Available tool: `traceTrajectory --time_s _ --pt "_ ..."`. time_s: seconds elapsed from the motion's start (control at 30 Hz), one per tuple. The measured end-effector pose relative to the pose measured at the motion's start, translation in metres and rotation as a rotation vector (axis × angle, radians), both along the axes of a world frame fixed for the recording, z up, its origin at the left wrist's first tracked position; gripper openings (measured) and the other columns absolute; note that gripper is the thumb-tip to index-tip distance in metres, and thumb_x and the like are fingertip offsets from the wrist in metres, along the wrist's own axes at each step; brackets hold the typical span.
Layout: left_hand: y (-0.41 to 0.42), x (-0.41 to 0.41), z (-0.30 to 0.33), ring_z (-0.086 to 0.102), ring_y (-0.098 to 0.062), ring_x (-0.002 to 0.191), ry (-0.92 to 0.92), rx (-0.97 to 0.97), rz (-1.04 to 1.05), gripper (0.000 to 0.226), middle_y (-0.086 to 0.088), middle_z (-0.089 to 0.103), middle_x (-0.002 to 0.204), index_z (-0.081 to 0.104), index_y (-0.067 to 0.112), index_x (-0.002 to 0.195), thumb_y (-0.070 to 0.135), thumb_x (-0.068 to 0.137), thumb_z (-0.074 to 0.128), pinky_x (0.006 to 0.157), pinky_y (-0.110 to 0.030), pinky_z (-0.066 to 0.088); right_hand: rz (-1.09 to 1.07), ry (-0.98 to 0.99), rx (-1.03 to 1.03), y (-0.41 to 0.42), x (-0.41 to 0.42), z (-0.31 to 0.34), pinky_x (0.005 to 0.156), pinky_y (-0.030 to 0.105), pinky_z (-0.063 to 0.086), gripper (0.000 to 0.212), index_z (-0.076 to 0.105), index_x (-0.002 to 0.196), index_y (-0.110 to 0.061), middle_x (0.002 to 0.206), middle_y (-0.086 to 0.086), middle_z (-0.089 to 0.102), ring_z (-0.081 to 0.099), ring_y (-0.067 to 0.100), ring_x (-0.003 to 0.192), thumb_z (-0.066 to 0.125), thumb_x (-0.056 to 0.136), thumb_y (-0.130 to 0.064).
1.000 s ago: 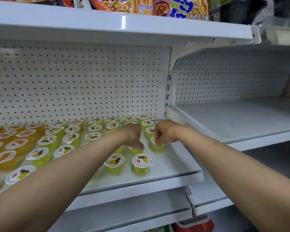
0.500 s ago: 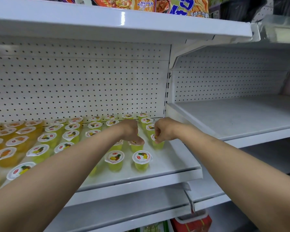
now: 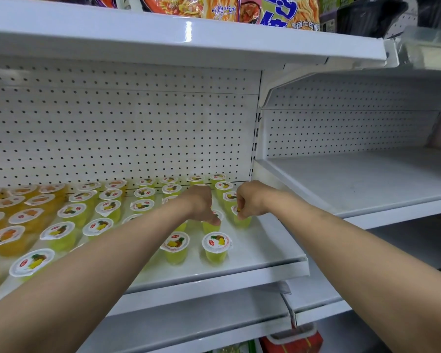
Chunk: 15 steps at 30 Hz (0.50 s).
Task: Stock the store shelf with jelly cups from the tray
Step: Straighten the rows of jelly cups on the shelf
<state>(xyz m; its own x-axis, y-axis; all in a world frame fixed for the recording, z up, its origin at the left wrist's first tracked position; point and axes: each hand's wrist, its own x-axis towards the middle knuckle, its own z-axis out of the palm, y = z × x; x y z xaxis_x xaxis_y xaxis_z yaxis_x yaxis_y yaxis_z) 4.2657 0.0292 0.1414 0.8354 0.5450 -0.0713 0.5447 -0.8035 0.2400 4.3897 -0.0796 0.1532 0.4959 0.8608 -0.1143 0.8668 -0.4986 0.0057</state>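
Two loose jelly cups (image 3: 217, 247) stand nearest the shelf (image 3: 265, 253) front edge. Beyond, left hand (image 3: 201, 205) pinches a green cup (image 3: 210, 226); right hand (image 3: 248, 201), at 3 o'clock of it, pinches another (image 3: 242, 221). Rows of cups (image 3: 107, 200) fill 9–12 o'clock. Noodle packets (image 3: 288, 11) above.

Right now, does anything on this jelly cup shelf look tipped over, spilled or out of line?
Nothing stands out. The jelly cups stand upright in rows on the shelf, lids sealed, no spill. Each hand, left and right, holds a cup in the row behind the front.
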Motion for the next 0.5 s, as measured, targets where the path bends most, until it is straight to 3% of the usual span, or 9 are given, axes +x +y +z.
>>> traceTrajectory --time_s 0.1,0.23,0.3,0.4,0.5 --pt "0.000 0.000 -0.002 0.053 -0.020 0.090 -0.012 0.014 0.014 0.057 -0.007 0.064 0.109 0.058 0.007 0.111 0.045 0.075 0.080 0.071 -0.029 0.042 -0.004 0.006 -0.010 0.001 0.000 0.000 0.087 0.033 0.055 0.031 0.070 0.109 -0.013 0.111 0.005 0.068 0.063 0.024 0.104 0.076 0.084 -0.029" --pt "-0.002 0.000 -0.006 0.057 -0.023 0.101 -0.036 0.041 0.010 0.059 -0.007 0.062 0.112 0.056 0.008 0.113 0.046 0.076 0.080 0.072 -0.029 0.041 -0.014 -0.004 -0.017 0.003 -0.004 -0.001 0.086 0.034 0.055 0.032 0.070 0.110 -0.011 0.111 0.007 0.068 0.064 0.025 0.103 0.075 0.084 -0.029" --pt "-0.001 -0.002 -0.005 0.057 -0.024 0.106 -0.046 0.048 0.013 0.059 -0.006 0.061 0.113 0.055 0.009 0.114 0.048 0.076 0.079 0.076 -0.030 0.043 -0.027 -0.017 0.012 0.001 -0.006 0.000 0.082 0.034 0.055 0.032 0.070 0.107 -0.010 0.110 0.008 0.068 0.065 0.027 0.101 0.072 0.085 -0.032" --pt "0.001 -0.013 0.007 0.057 -0.024 0.096 -0.068 0.049 0.037 0.056 -0.004 0.059 0.101 0.055 0.011 0.108 0.048 0.075 0.080 0.071 -0.030 0.041 -0.025 -0.014 0.094 -0.003 -0.012 0.005 0.073 0.033 0.054 0.033 0.070 0.107 -0.007 0.110 0.012 0.068 0.067 0.029 0.100 0.069 0.083 -0.030" --pt "0.003 -0.032 0.021 0.063 -0.025 0.091 -0.070 0.049 0.066 0.054 -0.007 0.067 0.097 0.058 0.009 0.103 0.047 0.073 0.081 0.070 -0.032 0.046 0.032 0.011 0.125 -0.007 -0.028 0.011 0.083 0.035 0.056 0.033 0.069 0.106 -0.012 0.110 0.007 0.068 0.063 0.025 0.100 0.074 0.083 -0.035"
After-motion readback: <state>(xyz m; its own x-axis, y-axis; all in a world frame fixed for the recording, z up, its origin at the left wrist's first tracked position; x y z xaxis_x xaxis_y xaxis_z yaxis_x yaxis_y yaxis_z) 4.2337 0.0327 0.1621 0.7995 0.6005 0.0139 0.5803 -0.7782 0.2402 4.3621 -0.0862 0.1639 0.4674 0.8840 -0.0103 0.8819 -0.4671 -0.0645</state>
